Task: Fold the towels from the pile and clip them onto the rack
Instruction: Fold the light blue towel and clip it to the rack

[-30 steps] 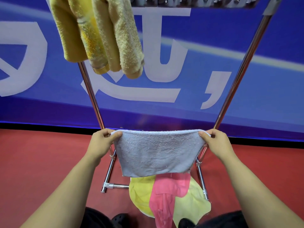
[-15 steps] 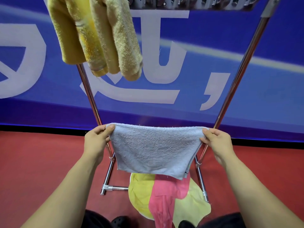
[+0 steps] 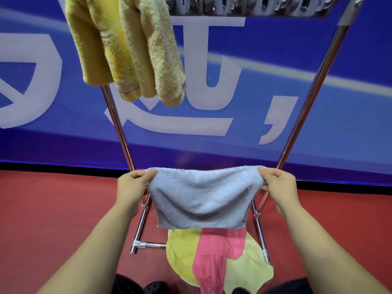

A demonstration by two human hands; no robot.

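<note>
A folded light grey towel (image 3: 201,198) hangs between my hands in front of the metal rack (image 3: 305,115). My left hand (image 3: 132,186) pinches its top left corner and my right hand (image 3: 277,185) pinches its top right corner. The towel sags a little in the middle. Below it on the floor lies the pile: a yellow towel (image 3: 180,253), a pink towel (image 3: 214,257) over it. At the top left, yellow and beige towels (image 3: 127,47) hang from the rack's row of clips (image 3: 244,7).
The rack's two chrome legs slant down to a foot bar (image 3: 148,244) on the red floor (image 3: 53,209). Behind stands a blue banner (image 3: 254,81) with large white characters. Dark shoes (image 3: 154,287) show at the bottom edge.
My hands have come slightly closer together and the grey towel's top edge now sags, with more slack folds across it. It hangs a bit higher than a second ago.
</note>
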